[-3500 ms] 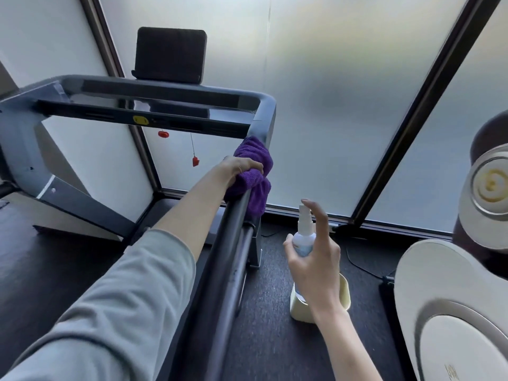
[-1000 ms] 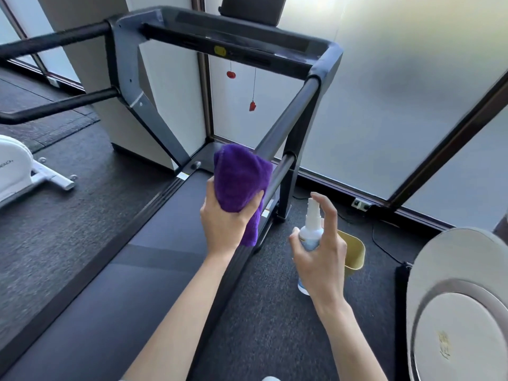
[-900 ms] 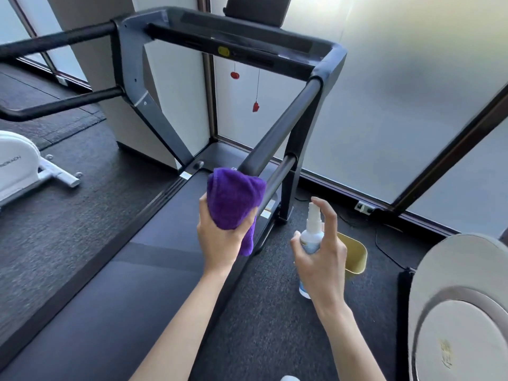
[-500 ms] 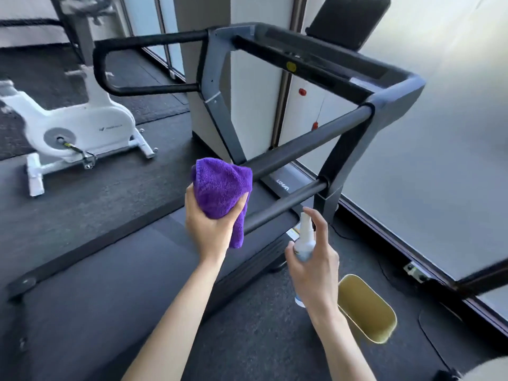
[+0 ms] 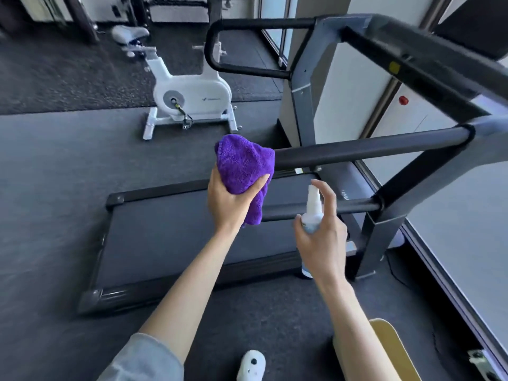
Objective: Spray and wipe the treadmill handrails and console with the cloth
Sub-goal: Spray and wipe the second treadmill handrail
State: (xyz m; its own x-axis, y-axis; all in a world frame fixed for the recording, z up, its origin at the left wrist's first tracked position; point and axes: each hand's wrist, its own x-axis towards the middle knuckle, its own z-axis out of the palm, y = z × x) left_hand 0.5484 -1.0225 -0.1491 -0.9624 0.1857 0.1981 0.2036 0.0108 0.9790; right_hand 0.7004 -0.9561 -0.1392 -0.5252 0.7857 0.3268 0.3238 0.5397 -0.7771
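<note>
— What did the left hand (image 5: 229, 199) have just then?

— It was clenched round the purple cloth (image 5: 243, 165), bunched up, with a tail hanging below the palm. The cloth sat right at the free end of the near handrail (image 5: 368, 149) of the treadmill (image 5: 170, 237); whether it touched the bar, I couldn't tell.

— And the right hand (image 5: 323, 243)?

— That one gripped the small white spray bottle (image 5: 312, 213) upright, forefinger lifted over the nozzle. It was in front of the thinner lower rail (image 5: 354, 206), just to the right of the cloth.

— Where was the console?

— Up at the top right, the dark console (image 5: 412, 64) ran across between the two grey uprights, blurred. The far handrail (image 5: 247, 45) looped out to the left.

— Anything else around?

— A white exercise bike (image 5: 187, 92) stood beyond the belt, a yellow bin (image 5: 395, 350) was by the right forearm, and a white shoe (image 5: 251, 365) showed at the bottom.
</note>
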